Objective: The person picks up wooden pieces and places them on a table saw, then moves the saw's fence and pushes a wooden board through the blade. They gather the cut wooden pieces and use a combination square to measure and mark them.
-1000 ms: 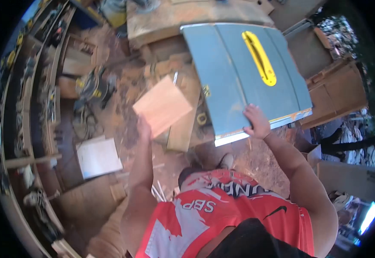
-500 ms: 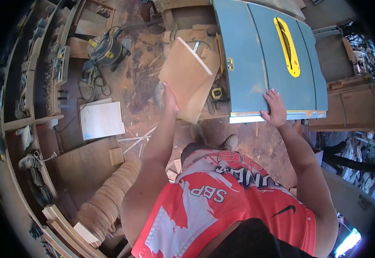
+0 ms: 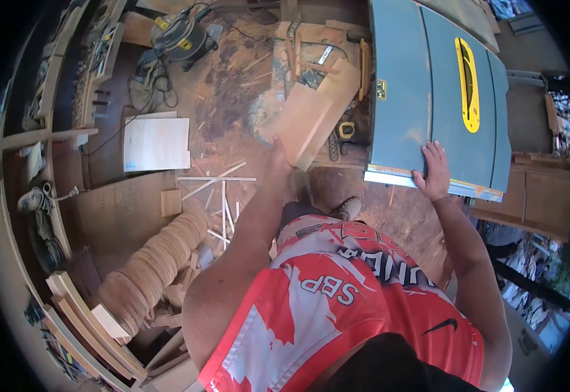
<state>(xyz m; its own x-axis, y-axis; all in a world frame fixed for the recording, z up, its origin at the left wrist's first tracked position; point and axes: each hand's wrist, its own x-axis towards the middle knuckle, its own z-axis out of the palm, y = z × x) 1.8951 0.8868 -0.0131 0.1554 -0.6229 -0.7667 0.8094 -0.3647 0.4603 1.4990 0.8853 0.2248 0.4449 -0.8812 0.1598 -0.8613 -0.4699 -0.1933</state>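
Observation:
My left hand (image 3: 278, 151) grips the near edge of a thin square wooden board (image 3: 311, 111), held out low and tilted over a pile of boards beside the saw. My right hand (image 3: 434, 171) rests flat, fingers spread, on the near edge of the blue table saw (image 3: 415, 98), which has a yellow throat plate (image 3: 468, 81). I wear a red and white shirt.
A white panel (image 3: 156, 144) lies on the sawdust floor at left. A row of round wooden discs (image 3: 148, 261) leans near thin wood strips (image 3: 216, 186). A shop vacuum (image 3: 180, 32) stands at the back left. Shelves with tools run along the left wall.
My left hand has carried the board to the right and lower, toward the pile beside the saw. My right hand stays on the saw's near edge. The view has swung left.

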